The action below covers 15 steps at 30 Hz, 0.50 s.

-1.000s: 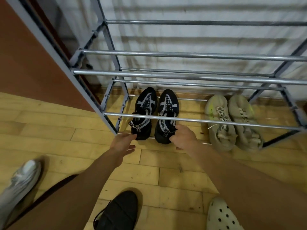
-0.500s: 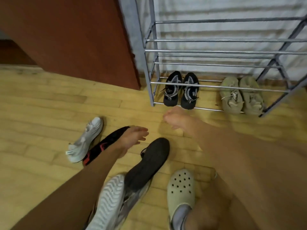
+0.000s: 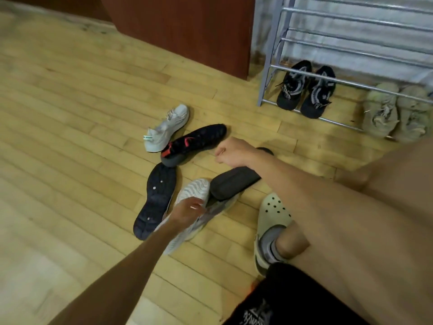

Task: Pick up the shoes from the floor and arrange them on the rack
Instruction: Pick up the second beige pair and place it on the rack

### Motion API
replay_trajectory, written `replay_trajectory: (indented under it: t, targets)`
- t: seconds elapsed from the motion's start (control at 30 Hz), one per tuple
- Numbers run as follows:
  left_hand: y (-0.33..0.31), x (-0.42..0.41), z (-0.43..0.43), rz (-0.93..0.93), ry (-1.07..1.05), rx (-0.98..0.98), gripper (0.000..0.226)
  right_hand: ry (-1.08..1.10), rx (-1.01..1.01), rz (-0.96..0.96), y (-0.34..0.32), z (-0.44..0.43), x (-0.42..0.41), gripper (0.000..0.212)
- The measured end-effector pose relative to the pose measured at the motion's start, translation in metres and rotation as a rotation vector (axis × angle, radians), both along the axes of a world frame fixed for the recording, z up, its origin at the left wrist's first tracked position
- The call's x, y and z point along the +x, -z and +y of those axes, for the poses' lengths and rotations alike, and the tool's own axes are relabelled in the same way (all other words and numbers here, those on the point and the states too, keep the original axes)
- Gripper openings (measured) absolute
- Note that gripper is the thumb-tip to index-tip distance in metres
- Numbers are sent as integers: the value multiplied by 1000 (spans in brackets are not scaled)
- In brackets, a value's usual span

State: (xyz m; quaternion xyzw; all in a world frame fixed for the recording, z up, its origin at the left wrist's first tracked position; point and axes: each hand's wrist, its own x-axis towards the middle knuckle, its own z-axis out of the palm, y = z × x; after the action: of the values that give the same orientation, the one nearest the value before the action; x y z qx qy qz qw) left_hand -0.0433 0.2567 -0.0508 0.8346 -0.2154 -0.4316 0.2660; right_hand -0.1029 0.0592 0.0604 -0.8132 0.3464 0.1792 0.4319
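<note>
Left hand [image 3: 187, 211] reaches down, fingers loosely apart on the grey shoe [image 3: 196, 191] lying sole-up beneath them; fingertips blurred. Right hand [image 3: 233, 151] hovers, fingers loosely curled, empty, black shoe [image 3: 234, 185] just below, partly hidden by forearm

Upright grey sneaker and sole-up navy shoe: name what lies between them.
Head view: the heel end of the black shoe with red trim lies between the upright grey sneaker and the sole-up navy shoe.
</note>
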Motion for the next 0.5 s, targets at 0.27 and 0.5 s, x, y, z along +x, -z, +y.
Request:
replay_trajectory:
  t: [0.27, 0.5]
  targets:
    - [39, -32, -25, -556, 537, 280, 39, -93, -80, 42, 9, -16, -18, 30]
    - [44, -33, -30, -792, 724, 327, 27, -101, -131, 68, 3, -29, -30, 30]
